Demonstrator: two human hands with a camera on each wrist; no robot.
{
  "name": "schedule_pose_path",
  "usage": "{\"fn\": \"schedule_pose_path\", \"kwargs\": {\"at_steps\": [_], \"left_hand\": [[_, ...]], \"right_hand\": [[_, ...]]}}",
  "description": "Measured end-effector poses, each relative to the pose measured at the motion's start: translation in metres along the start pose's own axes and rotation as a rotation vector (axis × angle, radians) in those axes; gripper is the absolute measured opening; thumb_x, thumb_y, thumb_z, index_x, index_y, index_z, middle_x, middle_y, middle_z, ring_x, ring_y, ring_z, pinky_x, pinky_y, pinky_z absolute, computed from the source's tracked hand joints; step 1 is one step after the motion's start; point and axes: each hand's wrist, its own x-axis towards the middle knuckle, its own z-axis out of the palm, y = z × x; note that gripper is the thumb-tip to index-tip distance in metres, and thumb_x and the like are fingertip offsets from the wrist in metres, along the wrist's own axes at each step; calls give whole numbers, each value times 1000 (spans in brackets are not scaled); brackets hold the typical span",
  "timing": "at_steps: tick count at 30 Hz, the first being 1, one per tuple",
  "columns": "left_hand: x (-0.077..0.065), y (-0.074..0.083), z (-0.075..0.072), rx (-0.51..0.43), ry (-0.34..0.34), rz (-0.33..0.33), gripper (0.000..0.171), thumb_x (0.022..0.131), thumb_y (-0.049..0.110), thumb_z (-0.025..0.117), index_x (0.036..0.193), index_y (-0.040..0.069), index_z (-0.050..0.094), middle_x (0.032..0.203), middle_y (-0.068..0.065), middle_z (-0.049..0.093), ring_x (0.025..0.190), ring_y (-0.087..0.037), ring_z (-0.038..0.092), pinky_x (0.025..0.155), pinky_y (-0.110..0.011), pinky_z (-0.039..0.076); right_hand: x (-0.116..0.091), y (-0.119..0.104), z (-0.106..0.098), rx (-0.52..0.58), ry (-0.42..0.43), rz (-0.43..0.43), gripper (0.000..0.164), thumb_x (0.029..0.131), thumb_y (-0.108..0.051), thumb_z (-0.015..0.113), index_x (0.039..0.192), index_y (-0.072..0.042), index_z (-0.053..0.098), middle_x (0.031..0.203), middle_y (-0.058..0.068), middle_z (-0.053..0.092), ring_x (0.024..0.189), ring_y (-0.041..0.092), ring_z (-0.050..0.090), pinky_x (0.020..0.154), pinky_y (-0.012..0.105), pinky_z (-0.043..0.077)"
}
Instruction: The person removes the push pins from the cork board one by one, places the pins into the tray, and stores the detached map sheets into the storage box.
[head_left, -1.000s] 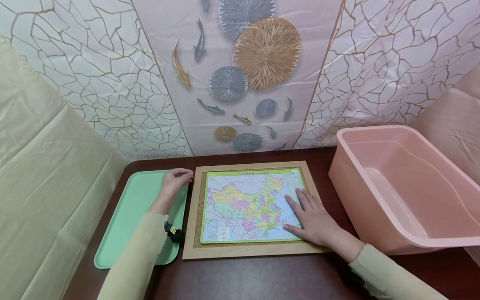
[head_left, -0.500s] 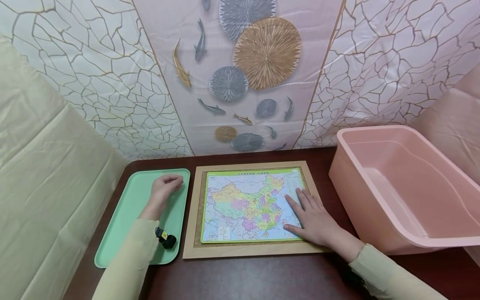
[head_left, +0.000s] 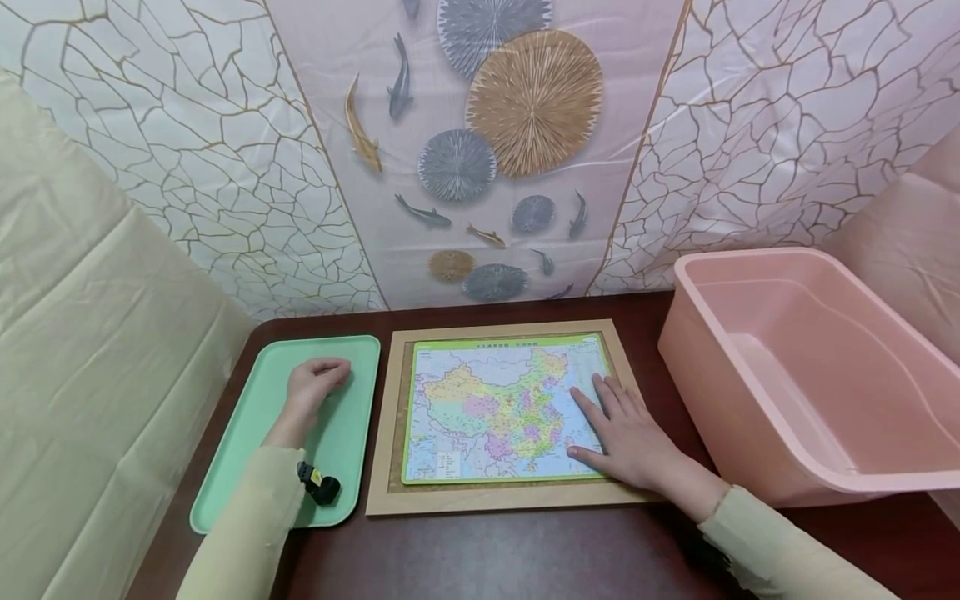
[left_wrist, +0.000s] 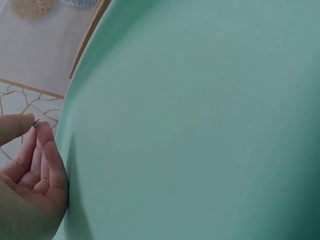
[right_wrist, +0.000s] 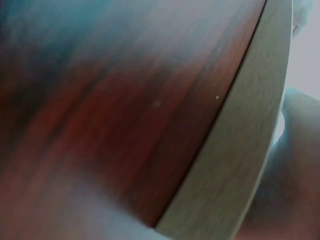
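My left hand (head_left: 313, 390) is over the green tray (head_left: 262, 408), fingers curled. In the left wrist view, its thumb and forefinger pinch a tiny thumbtack (left_wrist: 36, 123), whose thin point sticks out between the fingertips. A colourful map of China (head_left: 465, 400) with a green border lies on a cork board with a wooden frame (head_left: 382, 487). On the map's right side my right hand (head_left: 633, 437) rests flat, fingers spread. The right wrist view catches only the frame's light wooden edge (right_wrist: 227, 145) clearly.
A deep pink plastic tub (head_left: 720, 392) stands right of the board, close by my right forearm. Behind the dark red-brown table (head_left: 480, 554) hangs a patterned curtain (head_left: 465, 233). A small black camera (head_left: 318, 483) sits at my left wrist.
My left hand has moved left, from the board's upper left corner to over the tray. My right hand stays where it was on the map.
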Motion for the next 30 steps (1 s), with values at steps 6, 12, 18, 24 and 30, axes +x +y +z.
{"fn": "schedule_pose_path", "kwargs": {"at_steps": [6,12,18,24,30], "left_hand": [[-5,-2,-5,56,17,16,44,106,26,67,138,-4,66,104,10,75,84,7,63,82,-14,56],[-6,0,-6,103,21,11,41,106,25,68,135,-4,69,106,2,78,82,4,64,79,-16,58],[-2,-1,-4,148,27,19,37,105,22,69,130,-5,72,101,2,78,79,3,63,75,-14,56],[-1,-1,-4,160,27,28,35,104,20,70,128,-6,73,98,3,77,78,3,64,73,-14,56],[-2,0,-3,176,24,16,35,104,22,71,128,-4,74,101,1,79,79,1,64,73,-16,55]], "right_hand": [[-1,1,1,5,7,-1,91,99,-65,63,166,-11,35,173,29,23,160,51,21,127,71,23],[0,-3,-4,-15,8,0,90,100,-65,62,166,-11,36,172,30,25,160,51,24,127,71,26],[0,-2,-4,-23,9,-2,90,99,-66,61,166,-11,36,172,30,25,160,51,24,127,71,26],[0,-2,-4,-16,12,-2,90,99,-66,62,166,-11,37,172,30,26,159,51,24,127,71,25],[0,-2,-2,3,5,1,91,98,-64,64,166,-10,36,173,30,24,160,51,21,127,71,23]]}}
